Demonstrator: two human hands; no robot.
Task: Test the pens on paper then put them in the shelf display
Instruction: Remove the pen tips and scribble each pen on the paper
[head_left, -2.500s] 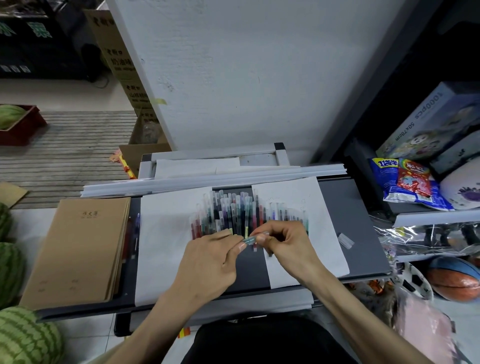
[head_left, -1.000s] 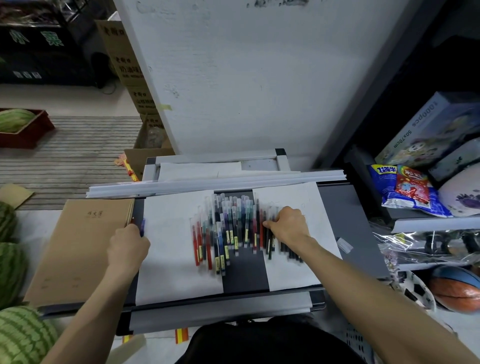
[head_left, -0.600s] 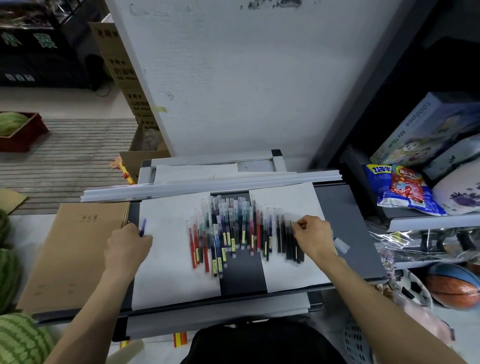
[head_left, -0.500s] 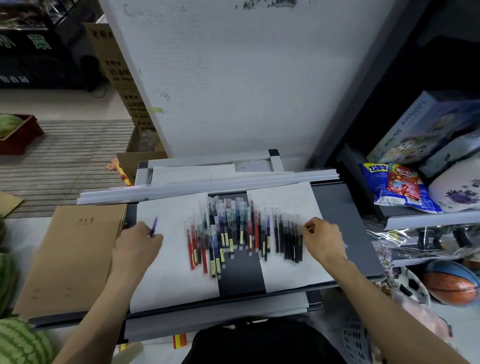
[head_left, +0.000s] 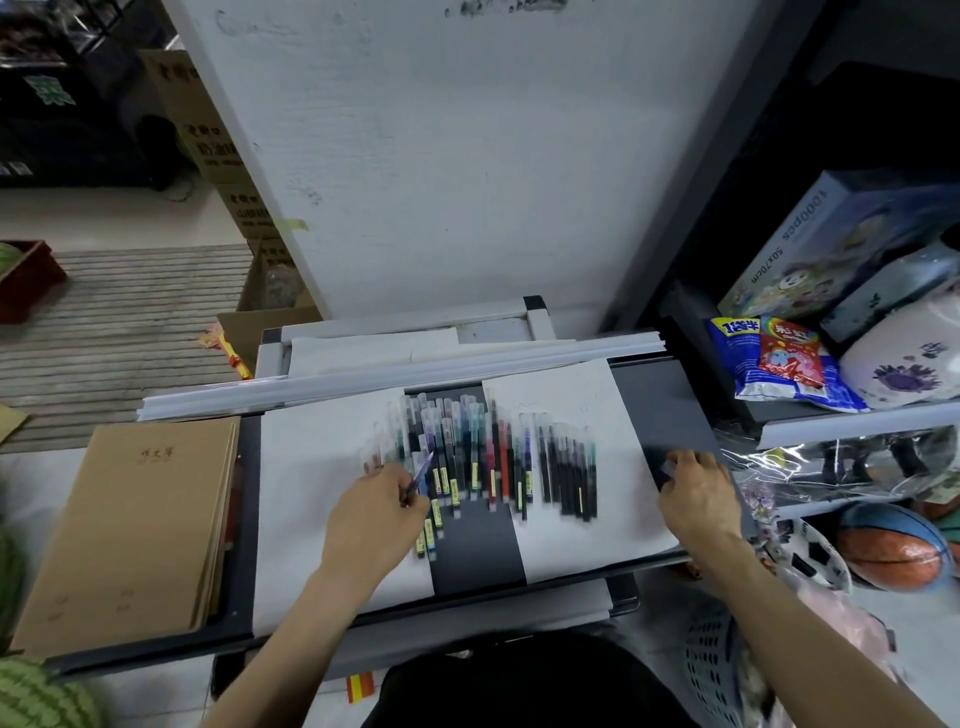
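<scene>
Left hand: fingers curled round a purple pen, its tip slanting up over the left end of the row of pens, which lies just right of them across two paper sheets on the dark surface. Right hand, well right of the row: fingers bent down on a small clear piece; cannot tell if they hold it. Beyond that hand, a box reads "1000pcs 50x70cm" above a basketball; left of the left hand, brown notebooks, characters blurred.
</scene>
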